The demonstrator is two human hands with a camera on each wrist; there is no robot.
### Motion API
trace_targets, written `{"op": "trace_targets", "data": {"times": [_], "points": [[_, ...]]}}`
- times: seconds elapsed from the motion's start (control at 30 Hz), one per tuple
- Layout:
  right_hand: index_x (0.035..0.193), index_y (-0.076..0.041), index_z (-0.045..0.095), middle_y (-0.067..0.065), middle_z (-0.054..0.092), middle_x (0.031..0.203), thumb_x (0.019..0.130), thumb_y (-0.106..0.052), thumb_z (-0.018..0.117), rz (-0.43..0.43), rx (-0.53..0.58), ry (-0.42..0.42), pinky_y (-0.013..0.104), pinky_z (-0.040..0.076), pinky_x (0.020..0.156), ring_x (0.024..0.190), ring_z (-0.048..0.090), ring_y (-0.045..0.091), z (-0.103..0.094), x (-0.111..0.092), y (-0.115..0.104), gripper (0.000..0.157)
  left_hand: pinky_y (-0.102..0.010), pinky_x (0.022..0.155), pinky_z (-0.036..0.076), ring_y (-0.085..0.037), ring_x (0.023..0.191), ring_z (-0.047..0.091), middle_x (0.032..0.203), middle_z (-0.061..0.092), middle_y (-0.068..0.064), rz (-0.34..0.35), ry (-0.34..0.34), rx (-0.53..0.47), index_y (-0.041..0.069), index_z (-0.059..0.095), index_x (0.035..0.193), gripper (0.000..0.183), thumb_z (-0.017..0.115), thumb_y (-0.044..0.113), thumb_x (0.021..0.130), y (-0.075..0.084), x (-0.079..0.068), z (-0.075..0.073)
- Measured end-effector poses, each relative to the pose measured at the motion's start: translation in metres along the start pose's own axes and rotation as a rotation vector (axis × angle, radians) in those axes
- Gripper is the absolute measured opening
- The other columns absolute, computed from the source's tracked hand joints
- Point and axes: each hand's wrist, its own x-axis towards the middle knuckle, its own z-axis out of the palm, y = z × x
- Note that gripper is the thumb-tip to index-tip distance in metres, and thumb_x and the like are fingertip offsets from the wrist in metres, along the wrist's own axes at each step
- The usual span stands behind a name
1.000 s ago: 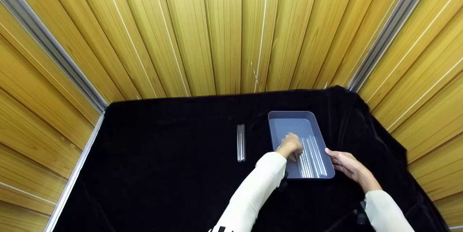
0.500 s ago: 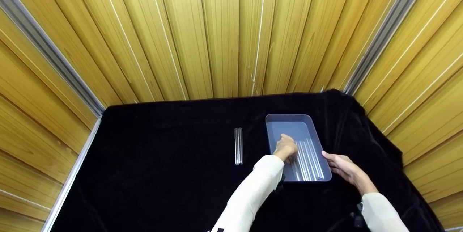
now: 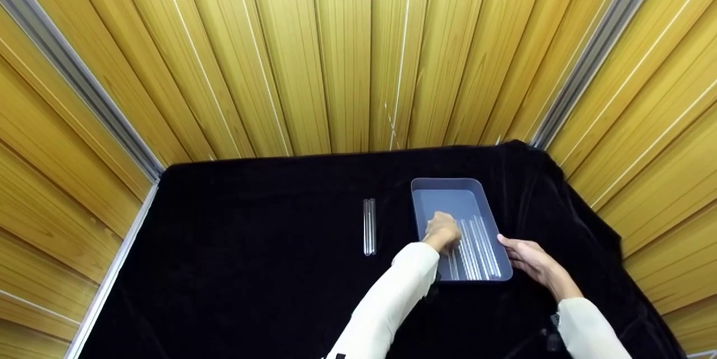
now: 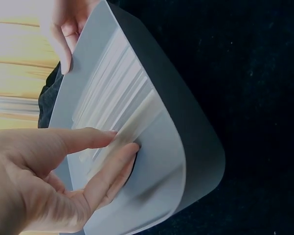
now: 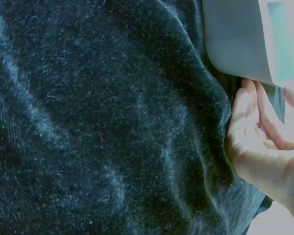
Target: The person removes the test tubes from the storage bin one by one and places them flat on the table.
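A blue-grey rectangular tray [image 3: 445, 184] stands on the black cloth, holding several clear tubes [image 3: 480, 247] side by side in its near right part. My left hand [image 3: 442, 230] reaches down into it. In the left wrist view, the thumb and fingers of the left hand [image 4: 63, 176] pinch a clear tube [image 4: 142, 115] at the edge of the row; part of that tube is hidden by the fingers. At the tray's right wall, my right hand [image 3: 532, 258] grips the side, thumb at the rim. In the right wrist view, its fingers [image 5: 244, 105] lie against the outer wall.
A few more clear tubes [image 3: 369, 227] lie close together on the black cloth [image 3: 252, 258], left of the tray. Yellow wood-patterned walls [image 3: 347, 56] enclose the back and sides, with metal strips [image 3: 602, 51] in the corners.
Inside the tray, my left hand has shifted slightly left, and a tube now shows at the row's left side under it. The right hand keeps its hold. The head view has shifted a little.
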Motion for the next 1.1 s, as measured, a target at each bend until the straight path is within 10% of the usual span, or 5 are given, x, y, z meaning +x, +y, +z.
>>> {"op": "trace_targets", "data": {"times": [0.27, 0.57, 1.1], "points": [[0.143, 0.016, 0.042, 0.002, 0.073, 0.116, 0.106, -0.035, 0.054, -0.007, 0.003, -0.006, 0.022, 0.058, 0.087, 0.099, 0.067, 0.004, 0.011, 0.007, 0.001, 0.064, -0.035, 0.043, 0.061, -0.029, 0.071, 0.072, 0.112, 0.070, -0.015, -0.008, 0.019, -0.026, 0.005, 0.051, 0.109, 0.040, 0.079, 0.009, 0.081, -0.015, 0.004, 0.000], [0.144, 0.017, 0.040, 0.004, 0.072, 0.117, 0.106, -0.035, 0.054, 0.003, -0.004, -0.004, 0.022, 0.058, 0.087, 0.100, 0.066, 0.005, 0.015, 0.005, 0.006, 0.066, -0.032, 0.053, 0.063, -0.028, 0.075, 0.071, 0.113, 0.071, -0.013, 0.074, 0.006, -0.042, 0.007, 0.056, 0.109, 0.039, 0.081, 0.015, 0.079, -0.021, -0.010, -0.014], [0.145, 0.017, 0.038, 0.000, 0.072, 0.116, 0.106, -0.035, 0.053, -0.002, -0.010, -0.007, 0.021, 0.058, 0.087, 0.098, 0.066, 0.002, 0.000, -0.002, 0.001, 0.067, -0.028, 0.051, 0.061, -0.023, 0.068, 0.071, 0.095, 0.073, -0.005, 0.207, 0.058, -0.007, 0.018, 0.060, 0.090, 0.035, 0.086, 0.029, 0.070, -0.023, 0.061, -0.004]]}}
